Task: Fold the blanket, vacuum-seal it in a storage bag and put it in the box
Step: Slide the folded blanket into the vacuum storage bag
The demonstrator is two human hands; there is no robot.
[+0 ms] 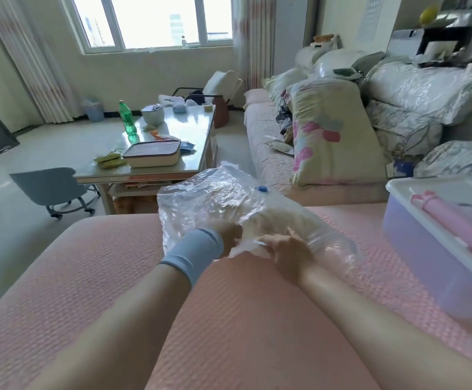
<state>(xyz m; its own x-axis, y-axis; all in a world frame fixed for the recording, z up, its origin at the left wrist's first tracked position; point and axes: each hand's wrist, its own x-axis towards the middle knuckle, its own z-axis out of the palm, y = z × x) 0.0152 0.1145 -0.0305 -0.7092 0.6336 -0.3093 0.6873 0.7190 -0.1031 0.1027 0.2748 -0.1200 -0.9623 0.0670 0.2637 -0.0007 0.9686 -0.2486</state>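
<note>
- Pink quilted seat cushion (94, 277) fills the bottom of the view; both bare forearms reach forward over it, hands close together at the middle of its far edge.
- Left hand (230, 235), grey-blue wristband (192, 254) on the wrist, fingers curled into the near edge of the storage bag (209, 195), gripping the plastic.
- Storage bag: clear, crinkled, puffy, lying flat on the cushion with its far end overhanging the far edge; blue valve cap (263, 188) on top at the far side.
- Blanket (274, 218): cream, bunched inside the bag, in the near right part, just beyond both hands.
- Right hand (285, 249) just beside the left, palm down, thumb and fingers pinching the same near edge; motion blur hides finer detail.
- Box (426, 249): translucent lilac, white rim, at the cushion's right edge, well apart from the bag; pink pump (454, 223) lies on it.
</note>
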